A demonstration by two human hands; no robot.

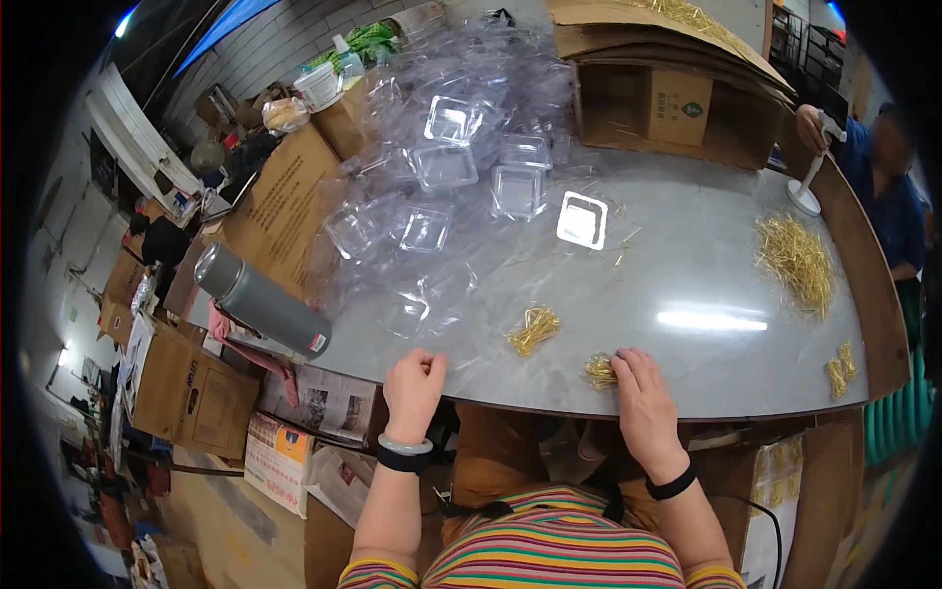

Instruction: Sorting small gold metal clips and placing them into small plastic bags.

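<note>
My left hand (414,383) is closed at the table's near edge, fingers curled; whatever they may hold is hidden. Close to the edge on the other side, my right hand (645,404) lies with its fingers stretched out. Its fingertips touch a small bunch of thin gold-coloured wire pieces (600,371), partly covering it. Another gold bunch (533,331) rests on the grey table (677,265) between my hands, slightly farther off. A large loose heap of the same gold pieces (795,263) is at the right, with two small bunches (841,369) nearer the corner.
Clear plastic trays (442,167) pile up across the table's far left; one bright tray (583,220) lies apart. A grey bottle (263,298) stands at the left edge. An open cardboard box (613,103) sits at the back. At the right, a person's hand (812,130) is by a white stand (805,196).
</note>
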